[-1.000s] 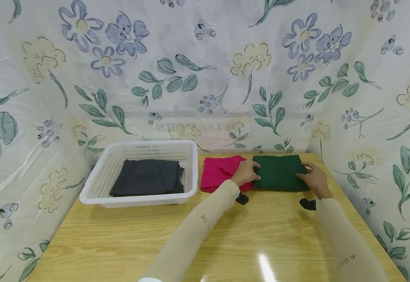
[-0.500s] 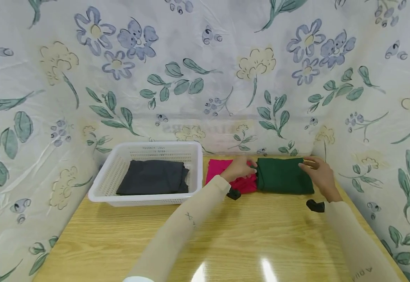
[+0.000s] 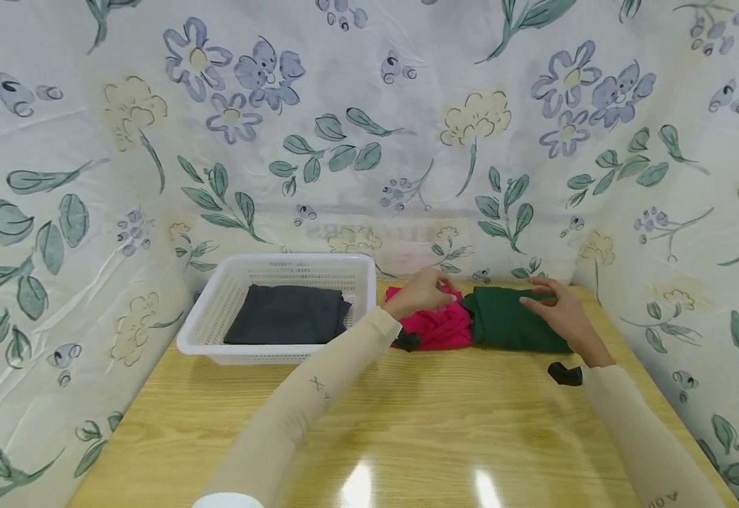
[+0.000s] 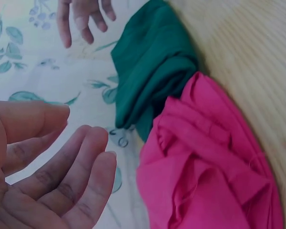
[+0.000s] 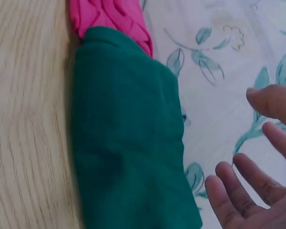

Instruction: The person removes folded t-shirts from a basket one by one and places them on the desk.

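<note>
A folded dark green cloth [image 3: 515,321] lies at the back right of the table, against a rumpled pink cloth [image 3: 436,328]. My left hand [image 3: 422,293] hovers over the pink cloth with relaxed fingers and holds nothing; in the left wrist view its fingers [image 4: 93,186] show apart from both cloths. Above the green cloth's right part is my right hand [image 3: 556,310], thumb and fingers spread. In the right wrist view that hand [image 5: 257,176] is also free of the green cloth [image 5: 126,133]. The left forearm and hand cover part of the pink cloth.
A white perforated basket [image 3: 201,331] stands left of the cloths, with folded dark grey cloth [image 3: 287,314] in it. The wooden table [image 3: 407,423] meets a floral sheet [image 3: 344,176] at the back and sides.
Both hands have let go of the green cloth and lifted off it. The left hand has moved left over the pink cloth. The head view has shifted somewhat.
</note>
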The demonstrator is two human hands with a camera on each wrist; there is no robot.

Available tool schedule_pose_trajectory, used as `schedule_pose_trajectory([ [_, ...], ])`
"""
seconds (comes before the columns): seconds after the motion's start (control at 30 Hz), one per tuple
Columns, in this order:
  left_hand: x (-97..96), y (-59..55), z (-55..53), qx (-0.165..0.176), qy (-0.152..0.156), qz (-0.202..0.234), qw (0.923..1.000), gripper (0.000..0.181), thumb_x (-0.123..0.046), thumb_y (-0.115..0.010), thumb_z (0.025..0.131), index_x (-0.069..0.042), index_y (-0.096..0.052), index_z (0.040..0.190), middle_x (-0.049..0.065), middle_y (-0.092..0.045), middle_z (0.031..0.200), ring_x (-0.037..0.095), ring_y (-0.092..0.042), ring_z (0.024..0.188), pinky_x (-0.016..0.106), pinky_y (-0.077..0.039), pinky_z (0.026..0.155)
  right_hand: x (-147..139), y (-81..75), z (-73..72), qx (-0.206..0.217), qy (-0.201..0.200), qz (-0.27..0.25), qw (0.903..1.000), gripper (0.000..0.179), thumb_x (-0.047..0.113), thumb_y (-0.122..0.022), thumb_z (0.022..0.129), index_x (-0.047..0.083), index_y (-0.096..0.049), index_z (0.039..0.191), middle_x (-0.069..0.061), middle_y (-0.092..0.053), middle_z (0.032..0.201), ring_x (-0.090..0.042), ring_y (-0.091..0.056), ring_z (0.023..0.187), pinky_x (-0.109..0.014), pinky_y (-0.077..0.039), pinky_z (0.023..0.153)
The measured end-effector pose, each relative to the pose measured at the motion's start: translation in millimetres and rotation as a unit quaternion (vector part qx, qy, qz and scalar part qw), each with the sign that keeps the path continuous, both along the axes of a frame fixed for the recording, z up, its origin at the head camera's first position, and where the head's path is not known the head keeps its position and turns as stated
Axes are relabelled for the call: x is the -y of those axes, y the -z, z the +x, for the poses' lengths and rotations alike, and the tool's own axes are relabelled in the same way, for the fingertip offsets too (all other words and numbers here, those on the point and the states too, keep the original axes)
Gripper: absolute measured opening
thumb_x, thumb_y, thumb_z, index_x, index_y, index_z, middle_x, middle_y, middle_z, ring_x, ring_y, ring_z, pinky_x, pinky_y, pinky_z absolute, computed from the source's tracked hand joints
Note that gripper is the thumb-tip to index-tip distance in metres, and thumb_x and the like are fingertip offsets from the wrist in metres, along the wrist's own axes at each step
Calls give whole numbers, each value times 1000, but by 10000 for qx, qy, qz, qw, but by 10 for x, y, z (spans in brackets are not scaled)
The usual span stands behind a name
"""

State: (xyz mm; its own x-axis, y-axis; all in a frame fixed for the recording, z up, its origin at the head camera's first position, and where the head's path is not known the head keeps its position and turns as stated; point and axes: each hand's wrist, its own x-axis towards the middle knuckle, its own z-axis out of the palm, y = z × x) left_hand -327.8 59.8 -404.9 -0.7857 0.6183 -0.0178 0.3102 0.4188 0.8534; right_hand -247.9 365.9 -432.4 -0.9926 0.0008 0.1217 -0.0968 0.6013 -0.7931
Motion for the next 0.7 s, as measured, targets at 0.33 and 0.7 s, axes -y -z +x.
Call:
schedule_pose_trajectory([
  [0.33,346,-114,29,59,38,122,9999,18,-9,-68,100,-2,-70,117,17,-72,106,47,-69,98,56,-56,88,275,-74,-5,-2,-576,-115,9983,70,36,-66,102,10,-35,159,-29,-42,150,-46,-53,124,-62,-48,97],
  [0.7,796,-220,70,-244,-23,-7,9997,20,-14,-66,102,-4,-71,119,9,-72,99,23,-71,79,46,-59,82,608,-116,-73,-39,-847,-203,9962,65,37,-68,101,12,-41,155,-24,-44,151,-42,-54,123,-61,-47,99],
])
